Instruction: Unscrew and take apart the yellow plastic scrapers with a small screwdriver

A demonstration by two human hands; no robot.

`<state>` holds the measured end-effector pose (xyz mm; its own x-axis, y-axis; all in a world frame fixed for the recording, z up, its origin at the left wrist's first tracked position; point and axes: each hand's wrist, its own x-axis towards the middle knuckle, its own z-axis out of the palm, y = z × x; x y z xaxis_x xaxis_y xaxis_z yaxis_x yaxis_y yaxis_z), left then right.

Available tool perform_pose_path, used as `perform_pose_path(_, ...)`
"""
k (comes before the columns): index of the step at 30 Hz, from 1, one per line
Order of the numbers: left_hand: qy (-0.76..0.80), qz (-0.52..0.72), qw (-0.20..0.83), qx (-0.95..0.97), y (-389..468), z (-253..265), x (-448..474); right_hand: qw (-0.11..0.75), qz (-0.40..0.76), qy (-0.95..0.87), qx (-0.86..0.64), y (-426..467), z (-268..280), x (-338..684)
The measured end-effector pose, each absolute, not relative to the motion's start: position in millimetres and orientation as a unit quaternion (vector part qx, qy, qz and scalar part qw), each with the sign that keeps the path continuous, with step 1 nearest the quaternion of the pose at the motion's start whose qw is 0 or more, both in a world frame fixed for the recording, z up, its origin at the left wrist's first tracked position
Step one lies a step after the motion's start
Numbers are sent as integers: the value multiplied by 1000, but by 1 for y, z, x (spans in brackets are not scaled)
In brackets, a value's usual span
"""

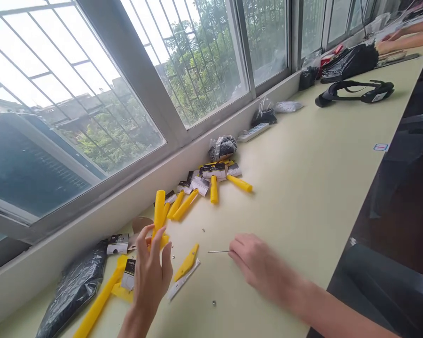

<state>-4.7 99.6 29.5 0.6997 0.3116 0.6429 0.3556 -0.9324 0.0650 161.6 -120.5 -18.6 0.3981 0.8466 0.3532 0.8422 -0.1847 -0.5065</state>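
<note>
My left hand [151, 270] has its fingers bent around the lower part of a yellow ribbed handle [159, 206], which points upward; its lower end is partly hidden behind the fingers. My right hand [252, 260], slightly blurred, is closed on a thin metal rod [218, 251] that points left just above the table. Between the hands lies a flat yellow pointed piece [186, 264] with small holes, beside a narrow white-and-clear packet [184, 280]. A small metal nut [214, 303] sits nearer to me, and another tiny metal part [203, 230] lies farther off.
Several yellow handles [185, 204] with black-and-white cards [213, 170] lie along the wall. At left are a black plastic-wrapped bundle [77, 286] and a long yellow piece [98, 305]. A black strapped headset [356, 91] rests farther right. Another person's arms [409, 37] show at the far end.
</note>
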Motion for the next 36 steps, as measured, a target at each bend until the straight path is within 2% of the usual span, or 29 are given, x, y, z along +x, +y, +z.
perform_pose_path(5, -323, -295, 133, -889, 143, 44, -19, 332, 29, -546, -769, -123, -16, 160)
perform_pose_path(11, -433, -181, 96, -878, 178, 35, -33, 330, 33, -546, -770, -124, -18, 160)
perform_pose_path(17, -490, -99, 110, -859, 187, 27, -41, 356, 29, -541, -761, -125, -21, 161)
perform_pose_path(19, -498, -96, 117, -854, 190, 29, -44, 361, 34, -543, -757, -126, -24, 162)
perform_pose_path(22, -478, -165, 115, -855, 186, 40, -39, 376, 42, -541, -751, -126, -30, 164)
perform_pose_path(24, -430, -204, 68, -877, 178, 48, -23, 391, 50, -532, -749, -125, -33, 164)
perform_pose_path(26, -389, -185, 5, -903, 169, 53, 3, 413, 56, -516, -748, -125, -34, 166)
perform_pose_path(36, -387, -80, -5, -919, 159, 25, 151, 540, 59, -364, -756, -122, -52, 186)
